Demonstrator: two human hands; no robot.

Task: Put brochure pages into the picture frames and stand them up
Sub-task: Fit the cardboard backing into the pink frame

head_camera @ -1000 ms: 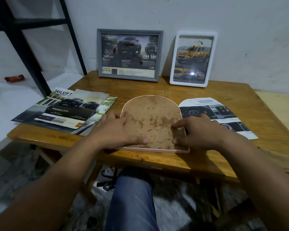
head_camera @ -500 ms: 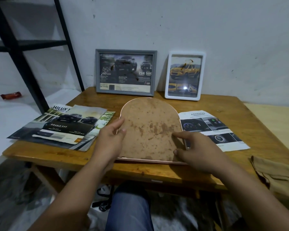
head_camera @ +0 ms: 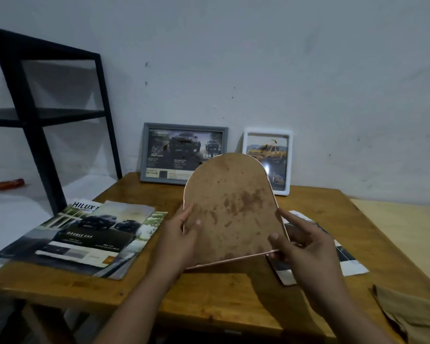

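An arched pink frame [head_camera: 230,207] shows its stained brown back and is tilted up above the wooden table [head_camera: 229,291]. My left hand [head_camera: 178,237] grips its left edge, thumb on the back. My right hand [head_camera: 301,242] pinches its lower right corner. A grey frame [head_camera: 181,155] and a white frame [head_camera: 268,161], each holding a car page, stand against the wall behind it. A loose brochure page [head_camera: 343,256] lies under my right hand. A stack of brochures [head_camera: 85,237] lies at the left.
A black metal shelf [head_camera: 35,115] stands at the left by the wall. A brown cloth [head_camera: 412,316] lies at the table's near right corner. A small red wrapper [head_camera: 8,183] lies on the white surface at far left.
The arched frame lay flat on the table with both hands pressing on its back. Both hands have now gripped its sides and raised it to a tilt. The view has also tipped upward.
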